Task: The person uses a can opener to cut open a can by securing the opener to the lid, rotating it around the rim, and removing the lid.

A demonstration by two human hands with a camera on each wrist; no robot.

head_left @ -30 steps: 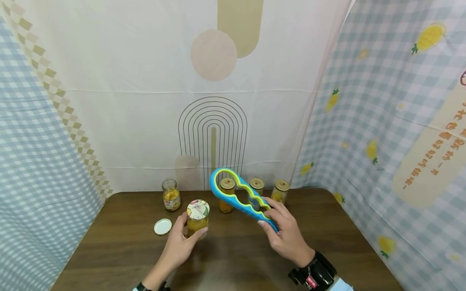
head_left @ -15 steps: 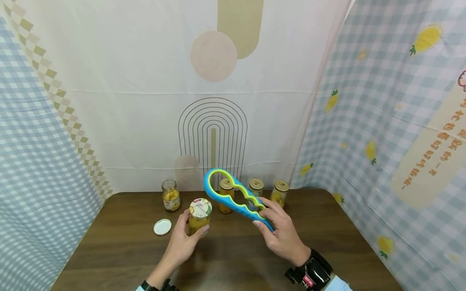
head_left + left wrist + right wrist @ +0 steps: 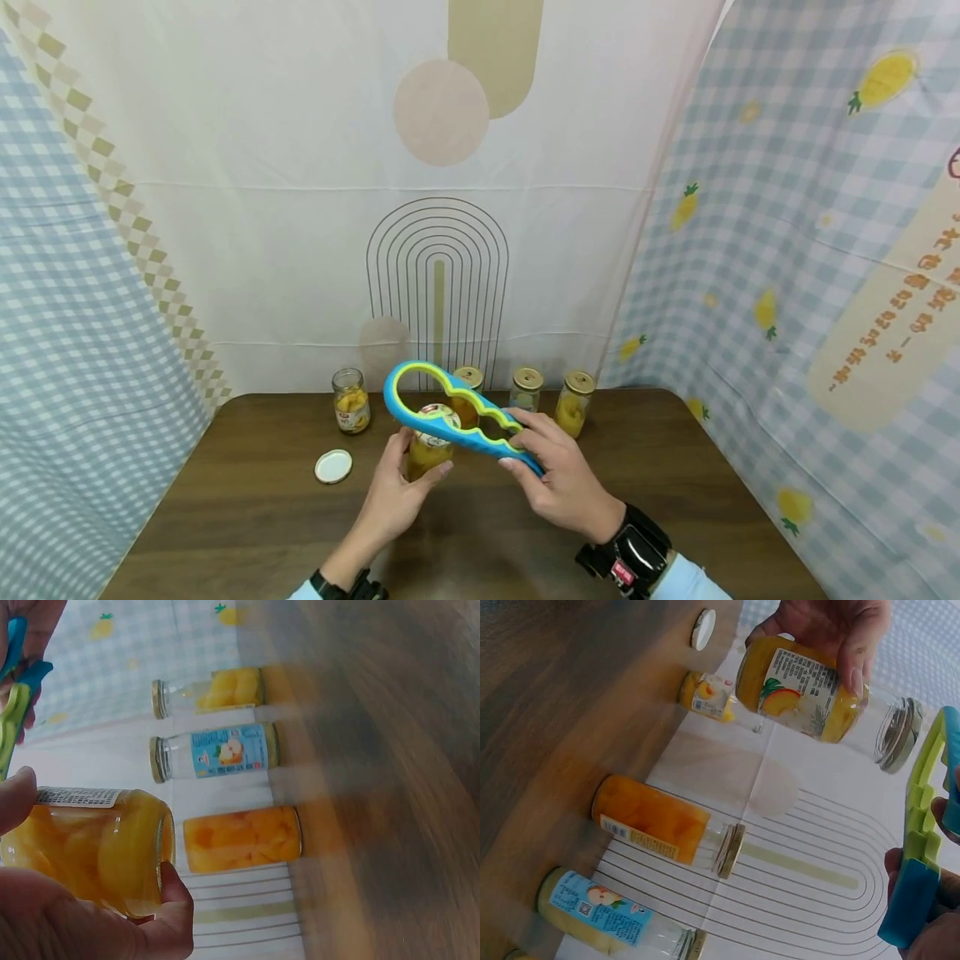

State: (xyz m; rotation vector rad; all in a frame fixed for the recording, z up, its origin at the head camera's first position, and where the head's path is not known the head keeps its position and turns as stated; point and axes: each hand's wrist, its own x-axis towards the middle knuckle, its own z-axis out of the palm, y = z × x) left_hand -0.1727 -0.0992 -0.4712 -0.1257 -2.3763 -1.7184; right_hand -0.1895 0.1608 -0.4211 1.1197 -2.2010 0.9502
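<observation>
My left hand grips a glass jar of yellow fruit by its side, raised off the table. A label and a metal lid show on it in the right wrist view. In my right hand is a blue and green jar opener with scalloped inner edges, held by its handles. Its wide looped end overlaps the jar's lid in the head view. From the right wrist, the opener appears just above the lid, with a small gap between them.
At the back stand three lidded jars: one of orange fruit, one with a blue label, one of yellow fruit. An uncapped jar stands at back left, a loose white lid in front. Cloth hangs behind the wooden table.
The right hand has brought the jar opener leftward, its loop now overlapping the jar's lid in the head view. The left hand has shifted the jar slightly to the right.
</observation>
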